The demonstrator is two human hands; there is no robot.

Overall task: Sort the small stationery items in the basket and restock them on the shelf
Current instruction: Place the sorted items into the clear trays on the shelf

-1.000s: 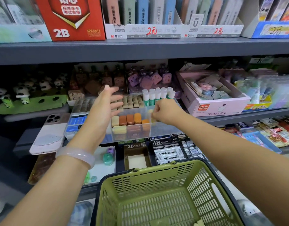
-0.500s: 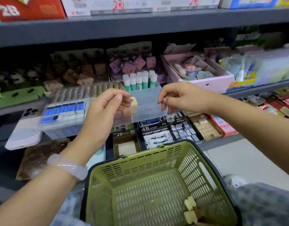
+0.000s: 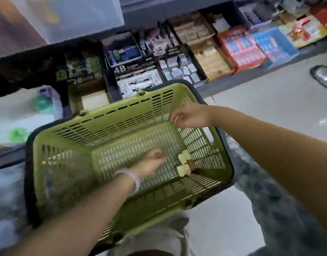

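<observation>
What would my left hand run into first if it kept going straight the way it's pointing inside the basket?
Most likely the pale yellow erasers clustered by the right wall of the green basket. The left hand is low over the basket floor with its fingers aimed at them, though blur leaves the height unclear.

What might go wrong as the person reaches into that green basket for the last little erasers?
The small erasers sit bunched in the corner of the green basket, against its slotted wall, so the left hand may fumble them or knock one away. The picture is blurred from head motion, so a rushed grip could miss. The right hand hovers by the rim and may bump the basket.
</observation>
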